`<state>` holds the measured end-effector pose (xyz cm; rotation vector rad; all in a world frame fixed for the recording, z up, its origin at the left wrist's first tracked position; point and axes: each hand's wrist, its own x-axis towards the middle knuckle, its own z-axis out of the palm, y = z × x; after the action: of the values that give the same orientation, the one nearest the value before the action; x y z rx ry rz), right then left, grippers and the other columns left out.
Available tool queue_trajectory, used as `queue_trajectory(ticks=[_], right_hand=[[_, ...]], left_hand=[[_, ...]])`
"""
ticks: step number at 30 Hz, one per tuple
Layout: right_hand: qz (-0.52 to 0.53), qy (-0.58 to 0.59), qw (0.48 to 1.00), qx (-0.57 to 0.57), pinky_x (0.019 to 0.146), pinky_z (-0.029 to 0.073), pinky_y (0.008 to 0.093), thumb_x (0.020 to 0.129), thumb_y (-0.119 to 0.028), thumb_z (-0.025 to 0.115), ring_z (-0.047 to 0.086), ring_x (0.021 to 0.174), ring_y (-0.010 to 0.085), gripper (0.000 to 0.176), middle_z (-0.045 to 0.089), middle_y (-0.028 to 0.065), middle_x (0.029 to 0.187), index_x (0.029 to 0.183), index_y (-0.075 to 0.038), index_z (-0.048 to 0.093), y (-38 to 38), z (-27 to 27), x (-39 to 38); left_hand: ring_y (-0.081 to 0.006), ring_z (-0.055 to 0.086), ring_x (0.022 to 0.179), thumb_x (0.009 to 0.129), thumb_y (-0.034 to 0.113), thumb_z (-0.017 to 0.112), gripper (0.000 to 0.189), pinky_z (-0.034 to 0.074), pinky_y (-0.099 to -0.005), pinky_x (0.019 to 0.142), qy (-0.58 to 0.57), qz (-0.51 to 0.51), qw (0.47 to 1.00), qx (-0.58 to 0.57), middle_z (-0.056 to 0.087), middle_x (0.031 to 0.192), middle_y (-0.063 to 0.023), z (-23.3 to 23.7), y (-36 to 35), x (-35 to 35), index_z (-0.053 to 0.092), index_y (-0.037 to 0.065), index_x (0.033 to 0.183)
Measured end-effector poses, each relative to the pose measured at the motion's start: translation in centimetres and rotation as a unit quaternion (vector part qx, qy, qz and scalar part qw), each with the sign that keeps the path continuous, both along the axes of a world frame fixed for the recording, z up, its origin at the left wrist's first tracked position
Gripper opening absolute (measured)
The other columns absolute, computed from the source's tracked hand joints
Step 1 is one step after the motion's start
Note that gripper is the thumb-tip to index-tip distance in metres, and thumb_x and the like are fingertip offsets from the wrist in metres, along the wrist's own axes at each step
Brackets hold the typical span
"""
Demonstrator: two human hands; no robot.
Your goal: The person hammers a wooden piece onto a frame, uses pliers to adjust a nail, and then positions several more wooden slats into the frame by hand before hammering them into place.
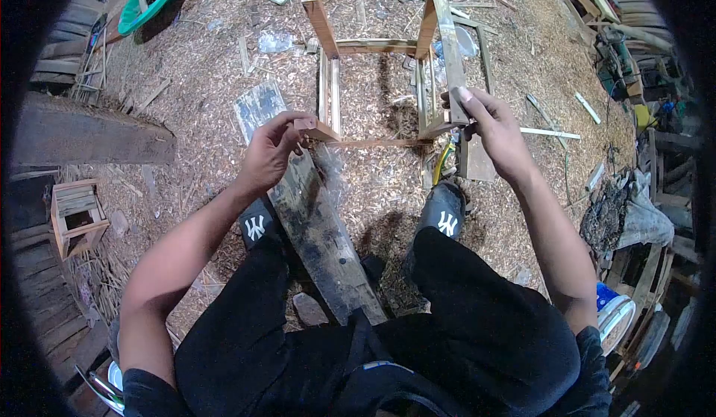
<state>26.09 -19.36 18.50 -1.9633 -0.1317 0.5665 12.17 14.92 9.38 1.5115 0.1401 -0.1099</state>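
A wooden frame (377, 46) of legs joined by rails, like a stool frame, stands on the ground in front of me with its leg ends towards me. My left hand (268, 156) has its thumb and fingers closed on the end of the near left leg (322, 130). Along the right side, a narrow wooden slat (449, 51) lies across the ends of the two right legs. My right hand (496, 130) pinches the slat's near end against the near right leg (436, 127), thumb on top. The fingers beneath are partly hidden.
A worn plank (317, 223) lies diagonally between my feet. A yellow-black tool (444, 157) lies by my right shoe. Wood shavings and offcuts cover the floor. A small wooden box (78, 215) sits at left, a green basin (160, 3) upper left, a bucket (615, 320) at right.
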Motion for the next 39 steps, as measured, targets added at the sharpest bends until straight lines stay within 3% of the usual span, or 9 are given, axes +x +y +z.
queue_trajectory(ticks=[7,13,15,20,23,26,30,34,39], right_hand=[[0.217,-0.114,0.969,0.034,0.104,0.047,0.0354,0.09,-0.037,0.075,0.058,0.119,0.0206,0.064,0.06,0.0106,0.132,0.143,-0.008,0.054,-1.8,-2.9,0.0],[0.214,0.006,0.951,-0.223,0.107,0.047,0.0424,0.083,-0.028,0.082,0.055,0.125,0.0317,0.066,0.044,0.0163,0.151,0.14,-0.008,0.054,-2.1,-7.7,0.5],[0.244,-0.109,0.929,-0.254,0.101,0.05,0.0415,0.084,-0.026,0.081,0.056,0.123,0.0327,0.06,0.041,0.0178,0.153,0.136,-0.009,0.057,-3.4,-13.0,0.6],[0.205,-0.114,0.958,-0.167,0.096,0.051,0.0428,0.092,-0.008,0.067,0.064,0.109,0.0375,0.025,0.066,0.0221,0.11,0.117,-0.005,0.066,-3.0,-17.2,0.0],[0.236,-0.264,0.927,-0.122,0.094,0.052,0.042,0.094,-0.01,0.065,0.065,0.108,0.0361,0.028,0.066,0.0214,0.115,0.121,-0.003,0.065,-4.2,-19.9,1.4],[0.188,-0.204,0.956,-0.096,0.097,0.051,0.0393,0.097,-0.009,0.064,0.065,0.11,0.0278,0.022,0.068,0.0169,0.117,0.118,-0.001,0.064,-2.6,-13.8,0.4],[0.158,-0.17,0.971,-0.059,0.096,0.05,0.0403,0.096,-0.018,0.067,0.065,0.111,0.0328,0.035,0.067,0.0205,0.117,0.125,0.0,0.063,-1.6,-10.0,0.7],[0.12,-0.124,0.985,-0.017,0.077,0.051,0.0287,0.099,-0.024,0.066,0.062,0.082,0.012,0.041,0.071,0.0108,0.098,0.13,0.003,0.06,-0.4,-7.0,0.5],[0.063,-0.113,0.99,0.055,0.071,0.05,0.0267,0.101,-0.026,0.062,0.06,0.079,0.0092,0.038,0.067,0.0029,0.09,0.129,0.0,0.064,0.3,-3.5,2.0]], left_hand=[[-0.0174,0.068,0.094,0.089,0.018,0.079,0.04,0.056,-0.0321,0.083,0.017,-0.102,0.946,0.307,0.07,0.105,-0.0093,-1.2,0.3,1.7,0.064,0.003,0.122],[-0.0222,0.07,0.096,0.091,0.015,0.073,0.027,0.056,-0.0349,0.085,-0.043,-0.157,0.899,0.407,0.073,0.105,-0.0101,-6.6,2.0,3.3,0.07,0.008,0.117],[-0.0284,0.069,0.095,0.087,0.018,0.075,0.026,0.056,-0.0395,0.085,-0.054,-0.148,0.876,0.455,0.072,0.104,-0.011,-7.9,1.7,3.4,0.072,0.012,0.112],[-0.035,0.068,0.097,0.083,0.021,0.076,0.024,0.055,-0.0435,0.088,-0.103,-0.129,0.817,0.552,0.072,0.106,-0.0116,-9.4,0.1,2.8,0.074,0.017,0.107],[-0.0348,0.067,0.101,0.085,0.018,0.074,0.023,0.053,-0.0431,0.092,-0.047,-0.069,0.959,0.271,0.072,0.11,-0.0106,-12.0,0.4,3.0,0.073,0.016,0.107],[-0.0299,0.069,0.098,0.086,0.008,0.073,0.023,0.054,-0.042,0.087,-0.113,-0.109,0.887,0.435,0.072,0.109,-0.0127,-6.2,0.3,3.5,0.073,0.01,0.109],[-0.0279,0.066,0.104,0.088,0.017,0.077,0.026,0.051,-0.0388,0.09,-0.017,-0.098,0.946,0.308,0.069,0.109,-0.0161,-2.5,1.7,4.5,0.071,0.008,0.111],[-0.0281,0.053,0.126,0.09,0.024,0.076,0.034,0.047,-0.0399,0.1,-0.031,-0.023,0.93,0.365,0.053,0.137,-0.0164,1.6,1.8,5.0,0.068,0.004,0.117],[-0.0235,0.059,0.12,0.096,0.025,0.07,0.037,0.046,-0.0368,0.103,-0.117,-0.021,0.934,0.338,0.062,0.127,-0.0148,5.9,2.0,5.4,0.066,-0.001,0.123]])
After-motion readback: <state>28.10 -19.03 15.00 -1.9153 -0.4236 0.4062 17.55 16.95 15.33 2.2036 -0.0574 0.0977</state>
